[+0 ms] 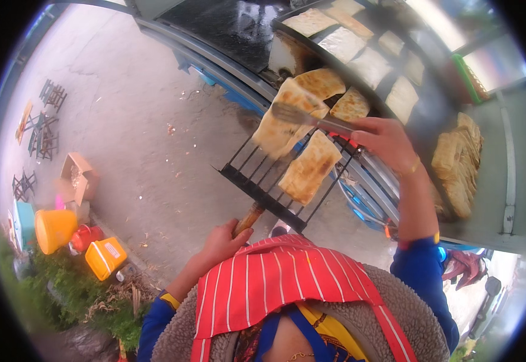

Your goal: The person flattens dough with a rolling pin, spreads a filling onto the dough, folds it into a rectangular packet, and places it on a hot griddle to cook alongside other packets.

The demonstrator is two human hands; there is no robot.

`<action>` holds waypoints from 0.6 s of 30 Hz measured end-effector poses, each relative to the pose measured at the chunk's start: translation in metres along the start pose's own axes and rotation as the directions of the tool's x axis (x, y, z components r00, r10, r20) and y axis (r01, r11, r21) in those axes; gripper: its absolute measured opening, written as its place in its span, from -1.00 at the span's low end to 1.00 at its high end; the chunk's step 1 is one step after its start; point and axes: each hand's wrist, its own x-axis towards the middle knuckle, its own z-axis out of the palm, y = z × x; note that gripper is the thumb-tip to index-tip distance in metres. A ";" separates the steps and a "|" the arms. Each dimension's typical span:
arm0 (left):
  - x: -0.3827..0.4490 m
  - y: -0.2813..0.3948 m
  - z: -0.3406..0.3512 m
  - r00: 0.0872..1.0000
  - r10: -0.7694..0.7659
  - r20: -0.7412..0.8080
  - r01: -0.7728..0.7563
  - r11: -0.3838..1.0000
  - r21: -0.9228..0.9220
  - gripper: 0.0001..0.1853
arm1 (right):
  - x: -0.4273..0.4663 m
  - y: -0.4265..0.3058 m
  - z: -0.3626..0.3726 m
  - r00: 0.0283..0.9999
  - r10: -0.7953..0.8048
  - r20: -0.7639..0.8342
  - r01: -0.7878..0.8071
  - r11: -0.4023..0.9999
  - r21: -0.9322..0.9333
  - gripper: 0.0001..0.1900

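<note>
My left hand (pixel 229 237) grips the wooden handle (pixel 248 221) of a black metal grill rack (pixel 263 195). Several browned flatbreads lie on or over the rack's bars, one of them (pixel 310 167) flat near the handle end. In my right hand (pixel 387 140) are metal tongs (pixel 308 118), slightly blurred, their tips against or just above a larger flatbread (pixel 285 117). Two more browned pieces (pixel 321 83) lie at the rack's far end, beside the griddle. Whether the tongs pinch the bread I cannot tell.
Pale flatbreads (pixel 342 44) lie on the large dark griddle (pixel 383 106), with a stack of browned ones (pixel 458 165) at its right. A green basket (pixel 469 79) stands beyond. Left on the ground are a cardboard box (pixel 84 178), an orange bucket (pixel 55 230) and folding stools (pixel 44 135).
</note>
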 end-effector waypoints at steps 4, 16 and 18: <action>0.003 -0.007 0.002 1.000 0.026 -0.012 -0.026 1.000 -0.008 -0.47 | -0.047 -0.035 0.029 0.836 -0.506 -0.212 0.250 0.696 -0.673 -0.62; 0.018 -0.019 0.000 0.989 0.148 -0.029 -0.148 0.989 0.016 -0.45 | -0.148 -0.012 0.126 0.881 -0.455 -0.128 0.220 0.633 -0.742 -0.46; 0.018 -0.017 -0.002 0.987 0.158 -0.030 -0.158 0.987 0.002 -0.45 | -0.164 -0.015 0.120 0.908 -0.360 -0.216 0.123 0.720 -0.683 -0.48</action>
